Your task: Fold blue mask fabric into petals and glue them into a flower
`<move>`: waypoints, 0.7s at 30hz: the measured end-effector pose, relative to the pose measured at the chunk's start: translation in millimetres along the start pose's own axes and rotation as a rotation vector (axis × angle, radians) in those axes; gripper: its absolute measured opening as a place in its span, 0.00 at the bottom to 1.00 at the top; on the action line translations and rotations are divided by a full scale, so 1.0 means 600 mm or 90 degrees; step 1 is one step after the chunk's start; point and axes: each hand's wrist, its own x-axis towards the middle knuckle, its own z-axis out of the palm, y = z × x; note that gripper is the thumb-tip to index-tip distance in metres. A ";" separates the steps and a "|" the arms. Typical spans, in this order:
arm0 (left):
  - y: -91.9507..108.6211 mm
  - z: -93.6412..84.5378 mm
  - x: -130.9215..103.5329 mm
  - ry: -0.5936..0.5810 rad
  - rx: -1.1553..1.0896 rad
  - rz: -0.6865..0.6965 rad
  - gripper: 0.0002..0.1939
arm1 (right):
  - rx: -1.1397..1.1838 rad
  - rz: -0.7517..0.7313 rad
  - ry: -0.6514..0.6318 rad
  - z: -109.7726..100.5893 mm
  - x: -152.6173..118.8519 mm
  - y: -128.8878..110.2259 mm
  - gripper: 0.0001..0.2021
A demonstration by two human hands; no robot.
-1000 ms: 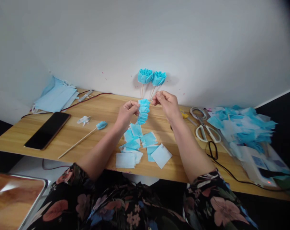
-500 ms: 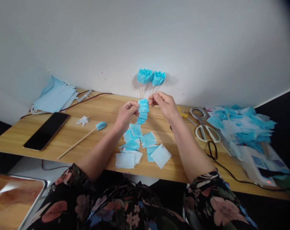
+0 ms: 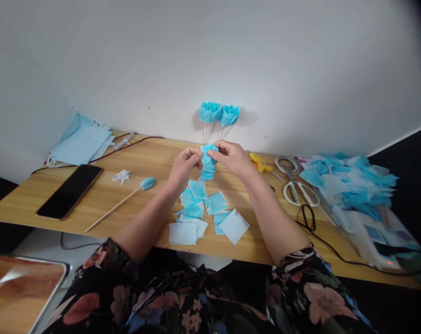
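Note:
Between my hands is a pleated strip of blue mask fabric (image 3: pixel 207 167), its folds stacked downward. My left hand (image 3: pixel 185 165) pinches the strip's upper left edge. At its upper right edge, my right hand (image 3: pixel 233 157) has thumb and fingers closed on the strip. Below it, several blue and white fabric squares (image 3: pixel 196 208) lie loosely overlapped on the wooden table. Two blue fabric flowers (image 3: pixel 210 112) on thin sticks lean against the wall just beyond my hands. To the left lies a stick with a small blue bud (image 3: pixel 148 183) at its tip.
A phone (image 3: pixel 69 191) and a pile of blue masks (image 3: pixel 81 141) are at the left. On the right are scissors (image 3: pixel 301 194), a yellow glue gun (image 3: pixel 259 163), a heap of fabric scraps (image 3: pixel 353 181) and a white power strip (image 3: pixel 373 250) with a black cable.
My right hand has come in leftward and slightly down, its thumb now over the strip's upper right edge. My left hand keeps its pinch.

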 end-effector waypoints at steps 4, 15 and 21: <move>-0.011 -0.003 0.004 -0.016 -0.011 -0.012 0.20 | -0.073 -0.017 0.017 0.004 -0.001 0.002 0.14; -0.008 -0.009 0.012 0.013 -0.030 -0.038 0.17 | 0.024 -0.004 0.055 0.021 0.011 0.005 0.24; -0.007 -0.005 0.010 0.024 -0.013 -0.021 0.15 | -0.017 0.027 0.000 0.014 0.010 0.004 0.15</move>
